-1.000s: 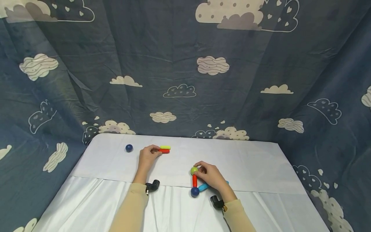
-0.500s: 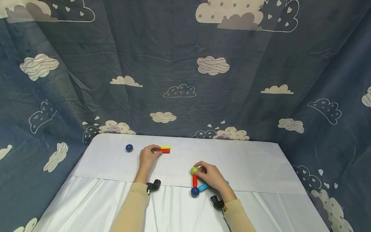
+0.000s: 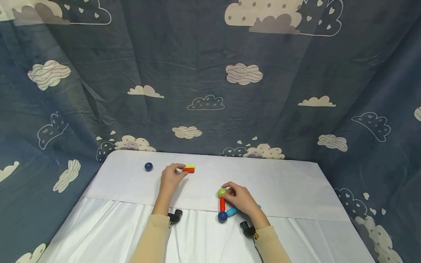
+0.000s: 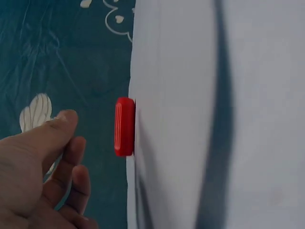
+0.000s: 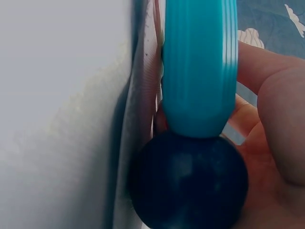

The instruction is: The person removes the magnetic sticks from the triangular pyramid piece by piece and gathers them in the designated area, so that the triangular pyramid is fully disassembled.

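At the far middle of the table, my left hand (image 3: 171, 179) is beside a red rod (image 3: 189, 170) and a yellow rod (image 3: 190, 166), which lie side by side. In the left wrist view a gap shows between its bent fingers and the red rod (image 4: 125, 126). My right hand (image 3: 241, 199) pinches a green ball (image 3: 222, 193) between thumb and fingers. Another red rod (image 3: 222, 204) joins that ball to a dark blue ball (image 3: 222, 217). A light blue rod (image 3: 232, 212) also meets the dark blue ball (image 5: 190, 181), running partly hidden under my right hand.
A loose dark blue ball (image 3: 148, 167) lies left of my left hand. White cloth covers the table (image 3: 283, 182). A dark curtain (image 3: 204, 54) printed with clouds hangs behind and at both sides.
My left hand has shifted slightly right and up, off the ends of the rods. The head view has moved a little. My right hand keeps its pinch on the green ball.
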Demonstrator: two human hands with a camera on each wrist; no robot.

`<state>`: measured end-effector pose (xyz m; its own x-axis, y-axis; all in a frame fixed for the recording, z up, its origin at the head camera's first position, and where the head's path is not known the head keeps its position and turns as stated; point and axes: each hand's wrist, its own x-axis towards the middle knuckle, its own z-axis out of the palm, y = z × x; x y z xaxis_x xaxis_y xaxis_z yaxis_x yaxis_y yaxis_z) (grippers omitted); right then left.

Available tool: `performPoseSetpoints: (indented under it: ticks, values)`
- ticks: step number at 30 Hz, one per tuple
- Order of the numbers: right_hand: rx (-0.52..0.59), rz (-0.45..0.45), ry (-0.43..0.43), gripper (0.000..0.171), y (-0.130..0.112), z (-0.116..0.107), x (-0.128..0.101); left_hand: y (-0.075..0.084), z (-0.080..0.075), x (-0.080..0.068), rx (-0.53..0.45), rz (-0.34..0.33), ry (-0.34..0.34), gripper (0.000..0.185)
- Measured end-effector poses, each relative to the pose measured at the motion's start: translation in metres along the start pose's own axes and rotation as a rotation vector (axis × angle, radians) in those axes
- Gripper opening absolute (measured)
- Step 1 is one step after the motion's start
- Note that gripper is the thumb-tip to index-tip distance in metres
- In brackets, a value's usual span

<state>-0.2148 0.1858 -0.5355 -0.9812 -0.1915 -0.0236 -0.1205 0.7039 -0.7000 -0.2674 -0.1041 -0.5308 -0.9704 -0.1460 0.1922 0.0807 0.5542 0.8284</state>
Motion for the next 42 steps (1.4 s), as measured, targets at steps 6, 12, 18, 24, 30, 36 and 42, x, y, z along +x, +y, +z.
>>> performPoseSetpoints:
  ticks: [6,12,18,24,30,36,42]
  values:
    - [0.002,0.016,-0.002,0.031,0.0,-0.002,-0.001,0.019,0.018,-0.017,0.012,0.13,-0.059,0.026]
    - [-0.004,0.04,-0.028,0.034,0.002,-0.006,-0.002,0.032,0.041,-0.036,-0.015,0.191,-0.294,0.029]
    - [-0.024,0.058,-0.06,0.021,0.002,-0.014,-0.005,0.035,0.057,-0.049,-0.065,0.208,-0.468,0.033]
    - [-0.023,0.021,-0.061,0.01,0.001,-0.009,-0.005,0.033,0.066,-0.057,-0.094,0.158,-0.541,0.039]
    - [-0.027,-0.016,-0.055,0.008,0.0,-0.005,-0.005,0.033,0.066,-0.059,-0.089,0.17,-0.566,0.037]
    - [-0.039,-0.026,-0.056,0.008,0.001,-0.006,-0.003,0.031,0.064,-0.056,-0.074,0.183,-0.599,0.031]
    - [-0.035,-0.026,-0.061,0.008,0.001,-0.006,-0.001,0.029,0.064,-0.054,-0.059,0.18,-0.611,0.029]
